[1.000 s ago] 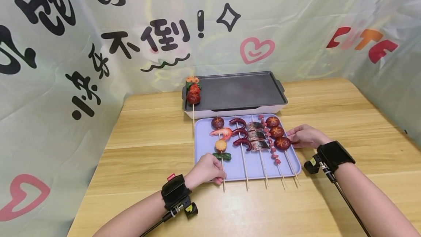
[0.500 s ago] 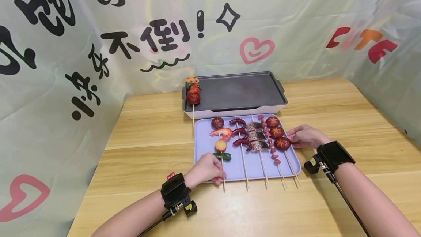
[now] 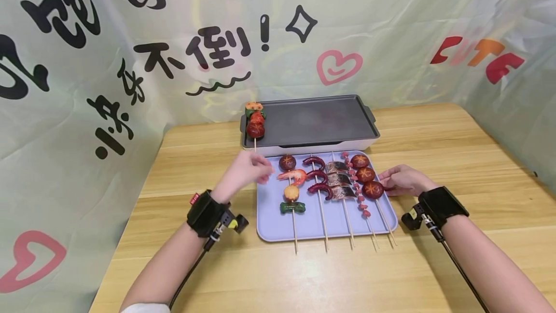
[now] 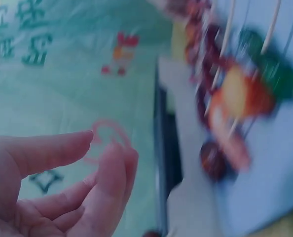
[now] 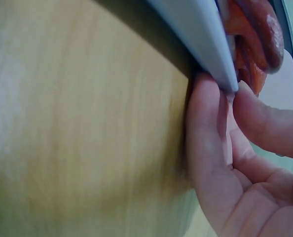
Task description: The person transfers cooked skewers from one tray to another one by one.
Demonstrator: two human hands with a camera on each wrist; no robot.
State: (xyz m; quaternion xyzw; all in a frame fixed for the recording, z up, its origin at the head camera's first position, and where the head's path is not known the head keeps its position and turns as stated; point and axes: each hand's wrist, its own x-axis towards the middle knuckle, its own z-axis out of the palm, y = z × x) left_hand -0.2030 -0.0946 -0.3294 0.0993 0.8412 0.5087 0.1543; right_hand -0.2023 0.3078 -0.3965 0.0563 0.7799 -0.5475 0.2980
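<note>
My left hand [image 3: 247, 172] is over the left back edge of the lilac tray [image 3: 273, 226]. In the left wrist view its thumb and loosely bent fingers [image 4: 109, 182] are apart, with nothing between them. My right hand [image 3: 401, 180] pinches the tray's right rim; the right wrist view shows the thumb [image 5: 265, 118] at the top edge and fingers underneath. On the tray lie a mixed skewer with a shrimp [image 3: 297, 176] and green pepper [image 3: 292, 207], an octopus-tentacle skewer [image 3: 320, 187], a fish-piece skewer [image 3: 340, 180], a skewer of small pink pieces [image 3: 360, 197] and a mushroom skewer [image 3: 372, 189].
Behind the tray stands a grill [image 3: 317, 120] with a dark flat plate. One mixed skewer [image 3: 256, 123] lies along its left end, its stick jutting forward over the edge. A printed cloth [image 3: 382, 23] hangs behind the wooden table [image 3: 191, 168].
My left hand has let go of the mixed skewer's stick at the tray's front and moved up and left toward the grill. The skewer stays on the tray. My right hand has not moved.
</note>
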